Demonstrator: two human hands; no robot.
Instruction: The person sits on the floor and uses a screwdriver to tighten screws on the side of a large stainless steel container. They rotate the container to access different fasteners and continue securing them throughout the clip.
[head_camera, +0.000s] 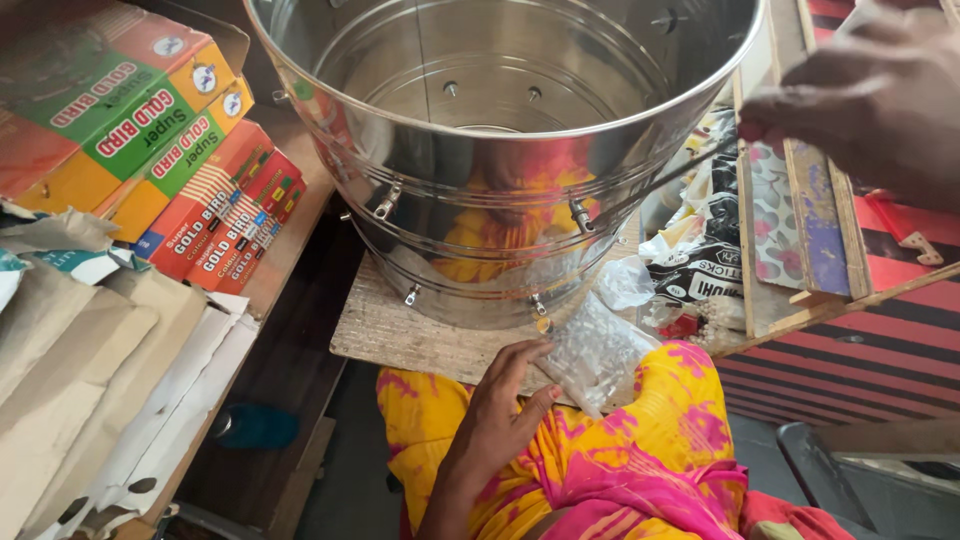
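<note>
The steel drum (500, 150) sits on a board (400, 335) at my lap. My left hand (505, 400) pinches a clear bag (595, 350) beside it; my right hand (870, 90) pinches a thin rod (660, 180) against its side.

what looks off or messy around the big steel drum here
The shiny steel drum sits tilted on the small chipboard slab, its base overhanging the front edge. Torn plastic wrappers lie crumpled beside it, and the orange-green cartons lean askew.
</note>
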